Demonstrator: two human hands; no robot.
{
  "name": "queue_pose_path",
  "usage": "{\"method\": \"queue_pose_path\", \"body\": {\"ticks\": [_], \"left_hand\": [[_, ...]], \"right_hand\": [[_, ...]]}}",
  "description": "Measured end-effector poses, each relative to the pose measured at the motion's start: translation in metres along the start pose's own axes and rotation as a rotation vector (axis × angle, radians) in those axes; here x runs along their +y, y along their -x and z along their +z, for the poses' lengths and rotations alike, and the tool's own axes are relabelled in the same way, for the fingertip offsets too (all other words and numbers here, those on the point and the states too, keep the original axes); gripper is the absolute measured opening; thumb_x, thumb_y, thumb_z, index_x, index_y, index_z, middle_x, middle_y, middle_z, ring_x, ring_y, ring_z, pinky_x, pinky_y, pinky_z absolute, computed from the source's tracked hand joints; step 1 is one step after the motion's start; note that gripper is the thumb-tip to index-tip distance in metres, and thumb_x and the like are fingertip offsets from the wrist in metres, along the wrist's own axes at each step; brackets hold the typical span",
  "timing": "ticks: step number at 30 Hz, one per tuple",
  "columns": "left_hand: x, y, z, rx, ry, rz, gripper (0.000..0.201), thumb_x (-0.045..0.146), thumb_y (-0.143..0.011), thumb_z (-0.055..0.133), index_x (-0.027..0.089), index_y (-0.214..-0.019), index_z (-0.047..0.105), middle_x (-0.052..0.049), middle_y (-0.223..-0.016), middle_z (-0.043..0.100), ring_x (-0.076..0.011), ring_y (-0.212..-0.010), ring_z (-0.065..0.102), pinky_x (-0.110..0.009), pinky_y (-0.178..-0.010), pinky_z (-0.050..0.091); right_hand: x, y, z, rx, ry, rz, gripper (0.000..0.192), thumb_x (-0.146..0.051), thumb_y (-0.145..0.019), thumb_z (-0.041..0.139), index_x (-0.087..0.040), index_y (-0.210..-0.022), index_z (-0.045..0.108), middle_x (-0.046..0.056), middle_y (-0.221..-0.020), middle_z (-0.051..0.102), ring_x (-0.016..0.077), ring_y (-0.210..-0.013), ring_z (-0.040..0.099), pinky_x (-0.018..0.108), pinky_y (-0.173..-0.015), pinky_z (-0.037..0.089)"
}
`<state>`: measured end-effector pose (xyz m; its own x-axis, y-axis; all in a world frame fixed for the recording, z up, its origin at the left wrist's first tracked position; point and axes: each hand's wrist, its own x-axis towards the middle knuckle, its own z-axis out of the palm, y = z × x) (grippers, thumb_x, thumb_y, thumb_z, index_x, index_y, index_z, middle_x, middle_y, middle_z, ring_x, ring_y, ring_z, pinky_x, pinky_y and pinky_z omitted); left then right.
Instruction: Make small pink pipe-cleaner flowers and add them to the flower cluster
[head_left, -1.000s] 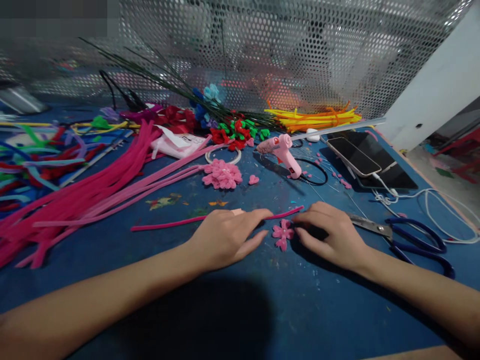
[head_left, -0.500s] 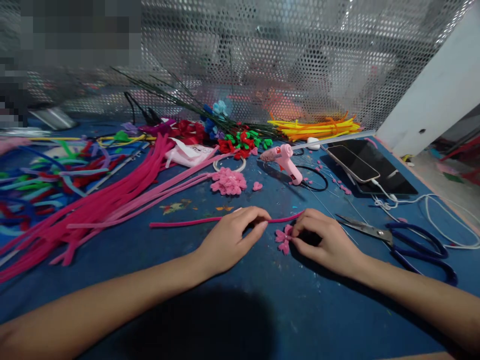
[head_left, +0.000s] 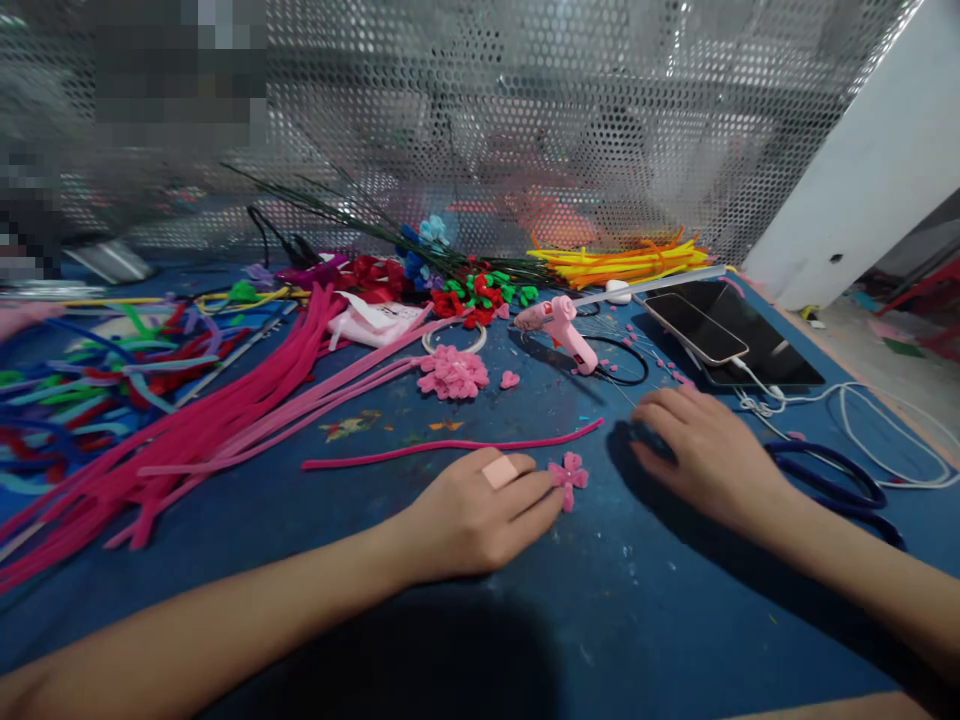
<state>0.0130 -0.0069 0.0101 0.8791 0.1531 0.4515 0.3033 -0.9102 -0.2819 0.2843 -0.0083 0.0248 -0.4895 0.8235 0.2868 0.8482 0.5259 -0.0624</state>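
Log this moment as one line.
left hand: touching small pink flower | right hand: over scissors | pink pipe cleaner: lying free

A craft workshop: a scuffed blue bench (head_left: 465, 640) is strewn with heaps of pink fuzzy pipe cleaners (head_left: 225, 420), a pink plastic glue gun (head_left: 559, 325) and finished pink pipe-cleaner flowers (head_left: 452, 372), backed by a perforated metal screen (head_left: 525, 110).
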Motion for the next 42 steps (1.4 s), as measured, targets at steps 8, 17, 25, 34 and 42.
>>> {"method": "queue_pose_path", "body": {"ticks": [8,17,25,34,42], "left_hand": [[-0.005,-0.005,0.006,0.017,-0.106,0.119,0.018,0.013,-0.087,0.053,0.014,-0.1,0.065,-0.006,-0.094,0.071,-0.017,-0.077,0.064,-0.027,-0.056,0.045],[-0.003,-0.007,0.009,-0.165,0.337,-0.43,0.022,0.033,-0.086,0.055,0.018,-0.102,0.059,-0.006,-0.098,0.066,-0.0189,-0.091,0.059,-0.032,-0.081,0.047],[0.004,-0.011,0.005,-0.224,0.435,-0.646,0.023,0.028,-0.085,0.052,0.02,-0.105,0.059,-0.007,-0.104,0.059,-0.0213,-0.094,0.054,-0.037,-0.084,0.045],[0.0,-0.013,0.007,-0.235,0.591,-0.671,0.008,0.024,-0.087,0.054,0.02,-0.093,0.058,-0.002,-0.098,0.06,-0.0189,-0.092,0.053,-0.037,-0.086,0.041],[-0.002,-0.013,0.007,-0.202,0.738,-0.671,0.009,0.025,-0.089,0.052,0.019,-0.087,0.058,-0.001,-0.092,0.06,-0.0166,-0.087,0.052,-0.033,-0.083,0.039]], "right_hand": [[0.041,0.035,-0.011,-0.225,0.054,0.079,0.017,-0.029,-0.086,0.054,-0.018,-0.096,0.06,0.008,-0.087,0.06,0.0232,-0.081,0.057,0.038,-0.071,0.047],[0.006,0.024,-0.002,-0.062,-0.15,0.003,0.017,-0.026,-0.086,0.054,-0.019,-0.102,0.057,0.009,-0.098,0.06,0.0225,-0.09,0.056,0.037,-0.079,0.047],[-0.026,-0.011,0.017,-0.155,-0.359,-0.047,0.018,-0.018,-0.088,0.048,-0.016,-0.103,0.057,0.007,-0.093,0.061,0.0179,-0.084,0.057,0.03,-0.072,0.045],[-0.021,-0.044,0.01,-0.371,-0.6,-0.103,0.011,-0.014,-0.087,0.051,-0.015,-0.083,0.062,0.002,-0.079,0.061,0.0117,-0.069,0.053,0.022,-0.062,0.04],[-0.03,-0.037,0.006,-0.421,-0.772,0.007,0.011,-0.023,-0.085,0.056,-0.015,-0.08,0.061,-0.001,-0.071,0.058,0.0097,-0.061,0.049,0.02,-0.055,0.035]]}}
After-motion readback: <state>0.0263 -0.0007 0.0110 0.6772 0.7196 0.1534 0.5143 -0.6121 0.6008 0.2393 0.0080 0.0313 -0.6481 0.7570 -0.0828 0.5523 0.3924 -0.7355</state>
